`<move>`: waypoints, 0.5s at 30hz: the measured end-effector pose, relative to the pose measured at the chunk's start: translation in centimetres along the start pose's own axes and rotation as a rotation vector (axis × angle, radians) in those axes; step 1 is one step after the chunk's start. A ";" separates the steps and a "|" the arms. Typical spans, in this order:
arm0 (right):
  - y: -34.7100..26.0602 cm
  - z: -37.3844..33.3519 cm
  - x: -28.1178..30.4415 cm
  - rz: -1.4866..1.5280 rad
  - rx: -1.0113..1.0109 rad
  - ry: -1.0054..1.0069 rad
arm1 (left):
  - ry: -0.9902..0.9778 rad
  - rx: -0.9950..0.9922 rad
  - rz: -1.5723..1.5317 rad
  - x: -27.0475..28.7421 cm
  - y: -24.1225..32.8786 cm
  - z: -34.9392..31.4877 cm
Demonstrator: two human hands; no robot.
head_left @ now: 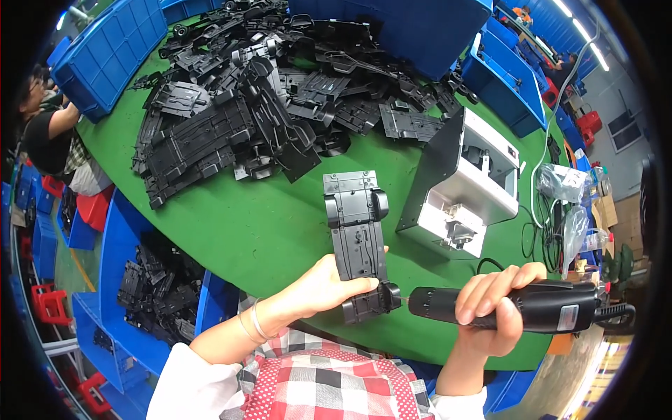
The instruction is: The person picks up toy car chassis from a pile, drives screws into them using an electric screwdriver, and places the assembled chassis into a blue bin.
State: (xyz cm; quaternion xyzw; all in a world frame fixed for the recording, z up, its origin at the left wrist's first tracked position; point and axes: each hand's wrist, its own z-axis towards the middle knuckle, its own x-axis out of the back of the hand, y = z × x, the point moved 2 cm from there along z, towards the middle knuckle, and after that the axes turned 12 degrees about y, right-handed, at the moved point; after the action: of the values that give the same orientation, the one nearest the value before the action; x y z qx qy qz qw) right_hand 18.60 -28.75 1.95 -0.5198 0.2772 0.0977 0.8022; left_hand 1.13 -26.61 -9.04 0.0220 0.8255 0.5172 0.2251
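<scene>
The biggest thing is the green table [231, 231], seen as a clock with 12 at the top. A tall blue crate [420, 35] stands at 1 o'clock, and a ribbed blue crate [112, 56] at 10. A big heap of black toy-car chassis plates [189, 136] spreads from 10 o'clock to 1. A blue bin [105, 280] at 8 o'clock, lower than the table top, holds more black plates [164, 297].

A silver and black screw feeder [476, 175] sits at 3 o'clock. A fat black electric screwdriver [553, 308] lies sideways at 4 o'clock, with its nose to the left.

One black chassis plate [358, 245] is near the middle, just above the lap, its far end toward 12. The left hand [336, 287] pinches its near end, thumb on top and fingers underneath. The right hand [497, 301] is wrapped round the screwdriver. The tiny bit [407, 299] is right by the plate's wheel arch at 5 o'clock; I cannot tell if they touch.

Work on this plate looks started but not done. How many screws are in is too small to see. I cannot tell which plates in the heap or bin are finished.
</scene>
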 end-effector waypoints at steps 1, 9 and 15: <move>0.0 -0.2 0.0 -0.001 0.002 0.002 | 0.006 -0.015 -0.008 -0.3 0.1 0.0; 1.0 -1.1 0.3 -0.133 -0.040 -0.095 | 0.000 0.002 -0.027 -0.6 0.2 0.1; 0.7 -0.7 0.5 -0.056 -0.023 -0.247 | -0.044 0.089 -0.080 -0.8 -0.9 0.1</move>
State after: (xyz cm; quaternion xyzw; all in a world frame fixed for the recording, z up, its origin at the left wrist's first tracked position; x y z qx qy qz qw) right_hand 18.44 -29.13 0.97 -0.5206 0.1602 0.1418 0.8266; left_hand 2.03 -27.16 -9.57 0.0106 0.8428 0.4698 0.2624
